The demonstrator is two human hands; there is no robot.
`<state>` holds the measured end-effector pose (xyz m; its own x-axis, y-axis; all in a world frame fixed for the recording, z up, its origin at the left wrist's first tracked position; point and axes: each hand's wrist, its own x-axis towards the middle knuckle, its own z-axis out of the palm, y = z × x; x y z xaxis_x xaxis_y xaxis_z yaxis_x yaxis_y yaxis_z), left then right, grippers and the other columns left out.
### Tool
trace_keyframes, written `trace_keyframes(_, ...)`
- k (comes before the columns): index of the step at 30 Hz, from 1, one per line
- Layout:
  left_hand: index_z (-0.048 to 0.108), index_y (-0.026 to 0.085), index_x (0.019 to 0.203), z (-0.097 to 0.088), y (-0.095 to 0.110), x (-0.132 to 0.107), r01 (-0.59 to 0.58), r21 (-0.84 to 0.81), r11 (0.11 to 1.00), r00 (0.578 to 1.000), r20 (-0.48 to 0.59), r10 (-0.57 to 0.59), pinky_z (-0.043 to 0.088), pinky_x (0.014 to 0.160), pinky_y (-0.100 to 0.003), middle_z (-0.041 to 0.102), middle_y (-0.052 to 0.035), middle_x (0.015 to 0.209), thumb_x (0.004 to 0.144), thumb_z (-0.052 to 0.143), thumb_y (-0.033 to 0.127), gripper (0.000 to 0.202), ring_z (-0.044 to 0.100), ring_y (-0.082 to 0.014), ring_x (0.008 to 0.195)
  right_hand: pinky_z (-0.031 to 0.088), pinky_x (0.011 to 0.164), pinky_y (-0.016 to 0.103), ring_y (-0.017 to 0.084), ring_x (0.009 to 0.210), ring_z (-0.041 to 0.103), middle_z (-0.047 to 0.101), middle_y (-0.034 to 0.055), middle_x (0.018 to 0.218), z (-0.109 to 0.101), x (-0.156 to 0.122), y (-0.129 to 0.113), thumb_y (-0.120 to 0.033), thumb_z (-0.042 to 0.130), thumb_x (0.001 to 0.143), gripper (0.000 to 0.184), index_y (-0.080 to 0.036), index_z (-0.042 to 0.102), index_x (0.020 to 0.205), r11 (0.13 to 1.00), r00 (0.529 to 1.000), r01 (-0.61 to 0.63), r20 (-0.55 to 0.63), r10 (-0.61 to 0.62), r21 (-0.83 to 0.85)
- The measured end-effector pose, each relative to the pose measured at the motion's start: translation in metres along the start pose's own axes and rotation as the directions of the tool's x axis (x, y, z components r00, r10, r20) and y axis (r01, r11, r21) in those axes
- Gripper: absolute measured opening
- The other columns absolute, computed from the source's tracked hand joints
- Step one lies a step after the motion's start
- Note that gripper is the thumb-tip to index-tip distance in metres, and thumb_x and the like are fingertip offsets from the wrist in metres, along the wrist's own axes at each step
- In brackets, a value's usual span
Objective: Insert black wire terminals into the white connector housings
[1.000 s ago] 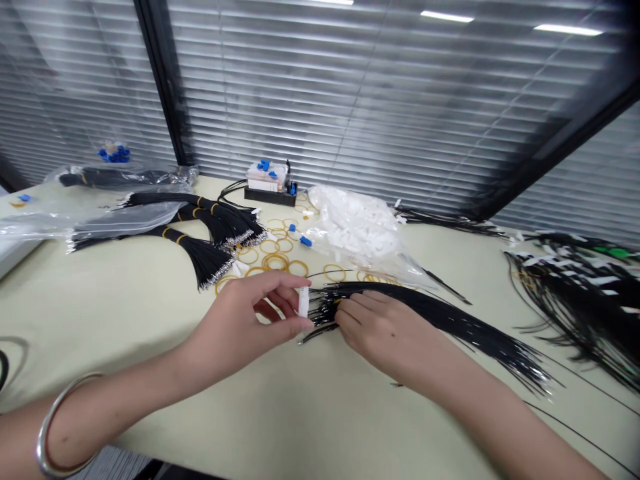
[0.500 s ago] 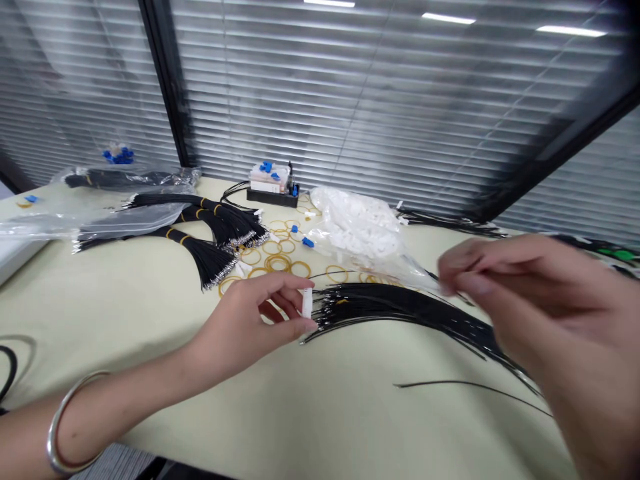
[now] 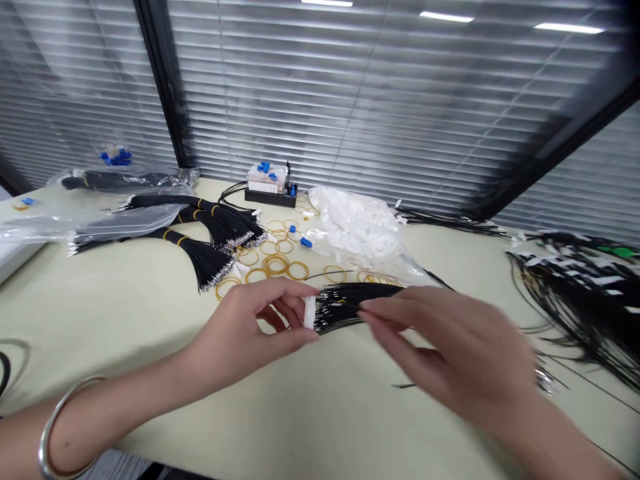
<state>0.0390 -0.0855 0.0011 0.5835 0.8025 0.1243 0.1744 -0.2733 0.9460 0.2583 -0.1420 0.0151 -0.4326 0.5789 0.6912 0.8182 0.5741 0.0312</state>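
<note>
My left hand (image 3: 260, 320) grips a small white connector housing (image 3: 309, 312) upright between thumb and fingertips. Right behind the housing lie the metal-tipped ends of a bundle of black wires (image 3: 345, 293) on the table. My right hand (image 3: 445, 340), somewhat blurred, reaches in front of that bundle with thumb and forefinger pinched together. Whatever is between those fingertips is too small to make out. The hand and wrist hide the rest of the bundle, and one loose wire end (image 3: 403, 386) pokes out below the palm.
Yellow rubber bands (image 3: 275, 265) and blue clips (image 3: 305, 242) lie scattered behind my hands. A clear bag of white parts (image 3: 355, 223) stands further back. Tied black wire bundles (image 3: 200, 257) are at left, wires with white connectors (image 3: 575, 273) at right. Blinds (image 3: 300, 100) close off the back.
My right hand has swung left and inward from the right side, up to the wire bundle near the housing. The left hand keeps its grip on the connector housing, almost unmoved.
</note>
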Motion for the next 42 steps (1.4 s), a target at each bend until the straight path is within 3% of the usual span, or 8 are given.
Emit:
trace_keyframes(4, 0.062, 0.016, 0.102, 0.0, 0.001, -0.002, -0.036, -0.021, 0.999, 0.999, 0.029, 0.036, 0.051, 0.062, -0.017, 0.061, 0.0013, 0.076, 0.072, 0.069, 0.017, 0.03, 0.058, -0.0076, 0.065, 0.038, 0.053, 0.018, 0.004, 0.055, 0.047, 0.056, -0.0024, 0.066, 0.022, 0.004, -0.02, -0.012, 0.053, 0.083, 0.006, -0.017, 0.056, 0.083, 0.986, 0.996, -0.085, 0.002, 0.086, 0.143)
trace_keyframes(9, 0.062, 0.014, 0.101, 0.0, 0.002, -0.003, -0.036, -0.027, 0.999, 0.998, 0.049, 0.038, 0.051, 0.061, -0.017, 0.062, 0.0006, 0.077, 0.072, 0.069, 0.016, 0.03, 0.058, -0.0073, 0.063, 0.039, 0.052, 0.016, 0.004, 0.054, 0.046, 0.056, -0.0021, 0.066, 0.017, 0.003, -0.022, -0.011, 0.054, 0.082, 0.006, -0.017, 0.057, 0.082, 0.964, 0.989, -0.143, 0.002, 0.146, 0.225)
trace_keyframes(42, 0.065, 0.016, 0.102, 0.001, 0.0, 0.0, -0.011, -0.052, 0.999, 0.997, 0.08, 0.015, 0.05, 0.063, -0.017, 0.063, 0.0015, 0.078, 0.073, 0.068, 0.014, 0.03, 0.057, -0.007, 0.066, 0.04, 0.054, 0.017, 0.004, 0.058, 0.052, 0.06, -0.0024, 0.069, 0.018, 0.0, -0.022, -0.01, 0.054, 0.082, 0.007, -0.017, 0.054, 0.081, 0.989, 0.995, -0.08, -0.049, 0.087, 0.123)
